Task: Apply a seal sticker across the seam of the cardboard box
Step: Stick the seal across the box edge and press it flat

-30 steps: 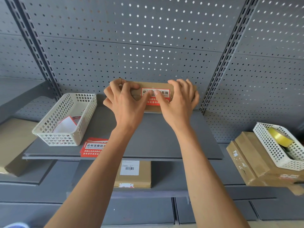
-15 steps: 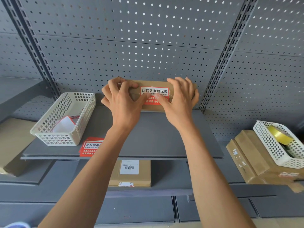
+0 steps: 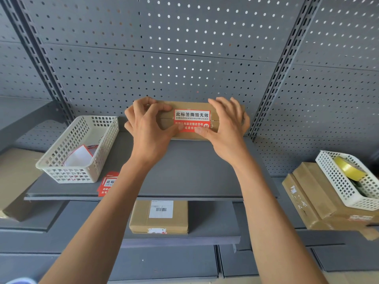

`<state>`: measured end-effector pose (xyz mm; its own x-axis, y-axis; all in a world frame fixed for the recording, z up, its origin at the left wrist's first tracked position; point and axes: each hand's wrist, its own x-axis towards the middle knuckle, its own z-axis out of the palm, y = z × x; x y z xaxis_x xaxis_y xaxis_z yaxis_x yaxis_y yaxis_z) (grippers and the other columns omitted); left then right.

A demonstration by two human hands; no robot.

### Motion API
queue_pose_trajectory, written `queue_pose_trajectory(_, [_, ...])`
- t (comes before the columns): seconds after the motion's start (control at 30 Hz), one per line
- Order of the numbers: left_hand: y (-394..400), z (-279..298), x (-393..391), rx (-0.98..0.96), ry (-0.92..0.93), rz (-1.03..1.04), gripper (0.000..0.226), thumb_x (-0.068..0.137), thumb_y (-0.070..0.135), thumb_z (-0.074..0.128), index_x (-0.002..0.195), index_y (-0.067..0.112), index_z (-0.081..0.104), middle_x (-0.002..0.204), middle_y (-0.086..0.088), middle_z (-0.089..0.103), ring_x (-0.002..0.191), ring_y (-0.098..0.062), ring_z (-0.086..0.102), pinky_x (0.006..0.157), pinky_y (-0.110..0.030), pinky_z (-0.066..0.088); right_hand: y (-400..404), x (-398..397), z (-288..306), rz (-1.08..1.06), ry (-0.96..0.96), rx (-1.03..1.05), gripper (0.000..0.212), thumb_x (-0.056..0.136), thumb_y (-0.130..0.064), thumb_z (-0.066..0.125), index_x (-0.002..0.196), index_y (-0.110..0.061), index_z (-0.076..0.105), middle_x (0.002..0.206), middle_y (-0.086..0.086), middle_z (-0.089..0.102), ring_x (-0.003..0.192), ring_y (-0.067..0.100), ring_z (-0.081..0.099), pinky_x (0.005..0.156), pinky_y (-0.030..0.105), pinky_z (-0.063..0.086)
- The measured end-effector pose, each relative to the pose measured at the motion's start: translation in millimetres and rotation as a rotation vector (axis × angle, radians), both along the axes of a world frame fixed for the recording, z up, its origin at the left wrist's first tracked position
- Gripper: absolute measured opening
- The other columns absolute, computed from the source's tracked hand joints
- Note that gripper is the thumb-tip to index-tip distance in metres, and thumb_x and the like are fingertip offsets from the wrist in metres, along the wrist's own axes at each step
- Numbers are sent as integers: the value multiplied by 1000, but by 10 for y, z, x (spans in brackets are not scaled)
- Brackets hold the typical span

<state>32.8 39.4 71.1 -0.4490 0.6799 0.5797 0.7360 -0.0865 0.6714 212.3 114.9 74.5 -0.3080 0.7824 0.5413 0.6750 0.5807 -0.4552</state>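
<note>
Your left hand (image 3: 148, 128) and right hand (image 3: 227, 124) grip the box (image 3: 190, 105) at the shelf's (image 3: 184, 171) back edge, thumbs pressing the sticker (image 3: 191, 117) across its seam; bare shelf lies in front.

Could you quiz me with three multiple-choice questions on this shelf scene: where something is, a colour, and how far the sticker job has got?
1. Where does the yellow tape roll lie?
A. in the white basket at the right
B. on the lower shelf
C. in the left hand

2. What colours is the seal sticker?
A. blue and black
B. red and white
C. all green

3. How is the sticker now?
A. unpeeled in a basket
B. stuck on the wall
C. lying over the box seam, thumbs on it

Key: A, the tape roll sits in the right basket; B, the seal sticker shows both; C, the left hand and right hand press it on the cardboard box.
</note>
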Motion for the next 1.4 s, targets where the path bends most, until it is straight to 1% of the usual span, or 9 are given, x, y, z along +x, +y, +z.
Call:
queue_pose_trajectory(0.3, [-37, -14, -122, -18, 3, -102, 52, 67, 32, 89, 114, 35, 67, 125, 14, 37, 123, -13, 24, 109, -43, 31, -61, 88, 121, 84, -24, -115, 87, 75, -38, 83, 148, -31, 36, 158, -19, 29, 152, 13, 0, 121, 53, 2])
queue_pose_trajectory(0.43, [-60, -1, -169, -30, 9, -145, 53, 63, 40, 84, 113, 38, 66, 124, 16, 37, 123, -12, 25, 111, -47, 31, -64, 137, 160, 141, -20, -179, 91, 72, -41, 84, 149, -33, 35, 158, -22, 26, 152, 8, -3, 122, 45, 2])
queue_pose_trajectory(0.53, [-42, 56, -63, -4, -91, -87, 38, 70, 56, 77, 101, 36, 69, 119, 14, 41, 123, -11, 27, 108, -36, 27, -58, 141, 227, 138, 90, -169, 57, 90, -46, 67, 142, -32, 48, 147, -19, 40, 149, 8, 11, 120, 40, 10])
queue_pose_trajectory(0.63, [65, 140, 96, 20, -150, 61, 37, 75, 64, 71, 90, 30, 72, 113, 11, 44, 121, -16, 32, 97, -32, 24, -25, 74, 337, 87, 199, -206, 34, 96, -42, 59, 129, -30, 61, 113, -23, 43, 141, 11, 28, 112, 31, 24])
queue_pose_trajectory(0.73, [153, 152, 126, 15, -109, 126, 33, 75, 59, 75, 87, 29, 70, 112, 10, 43, 121, -20, 33, 92, -33, 24, 35, 24, 353, 50, 171, -193, 28, 94, -43, 63, 120, -33, 64, 96, -30, 35, 135, 14, 34, 112, 46, 32])
queue_pose_trajectory(0.83, [130, 83, 55, 19, -63, 77, 30, 75, 52, 78, 92, 29, 70, 113, 10, 42, 120, -21, 33, 95, -37, 30, 63, 48, 288, 68, 154, -187, 33, 89, -41, 68, 121, -36, 62, 101, -26, 38, 136, 13, 34, 112, 50, 31])
queue_pose_trajectory(1.03, [64, 32, -71, 31, -23, -30, 34, 72, 49, 83, 99, 32, 71, 113, 13, 40, 115, -16, 30, 103, -46, 37, 74, 176, 251, 160, 81, -223, 56, 83, -38, 75, 135, -41, 53, 135, -12, 33, 144, 9, 24, 120, 50, 20])
queue_pose_trajectory(1.17, [44, -12, -138, 25, 2, -86, 36, 69, 47, 84, 101, 37, 70, 112, 15, 37, 114, -12, 27, 104, -51, 38, 97, 256, 225, 227, -49, -193, 68, 84, -38, 76, 143, -39, 43, 151, -28, 31, 147, 3, 11, 120, 48, 12])
queue_pose_trajectory(1.4, [3, -57, -257, 0, 22, -176, 47, 65, 48, 85, 108, 39, 69, 115, 15, 36, 120, -16, 28, 110, -51, 36, 53, 315, 233, 261, -122, -211, 78, 82, -32, 78, 148, -39, 36, 156, -31, 22, 138, -14, -2, 117, 37, 4])
